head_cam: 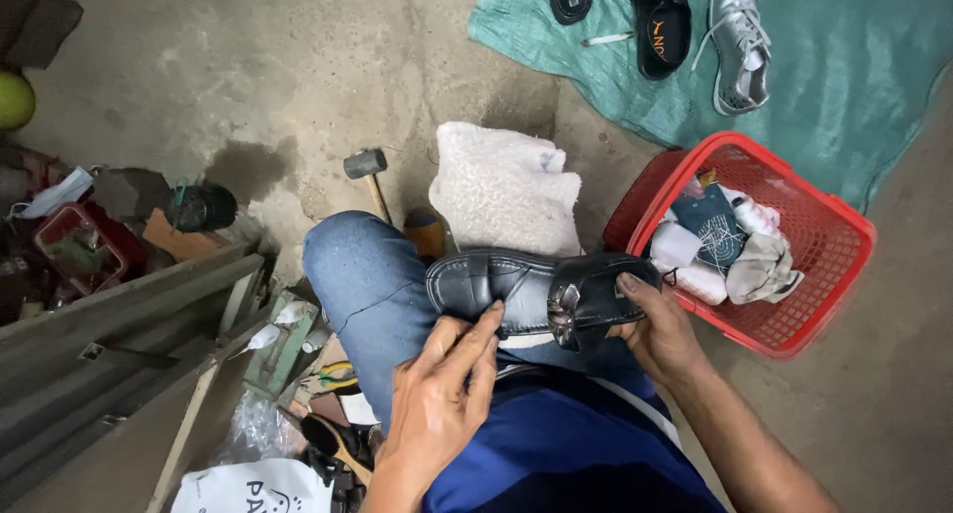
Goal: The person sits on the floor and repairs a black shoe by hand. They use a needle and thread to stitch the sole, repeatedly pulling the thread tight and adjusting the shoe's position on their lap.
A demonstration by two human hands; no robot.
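Observation:
A black leather sandal [516, 290] with a metal buckle lies sideways across my knee in blue jeans [362, 285]. My right hand [660, 329] grips its heel end, thumb on top of the strap. My left hand [442, 394] pinches the sandal's lower edge near the middle with its fingertips. Whether something thin is held between those fingers cannot be told.
A folded white towel [506, 185] lies on the concrete floor just past my knee, a hammer [367, 170] to its left. A red plastic basket [834, 265] with thread spools and cloth stands at right. Shoes rest on a green tarp [844, 66] beyond. Tool clutter and grey boards [119, 354] crowd the left.

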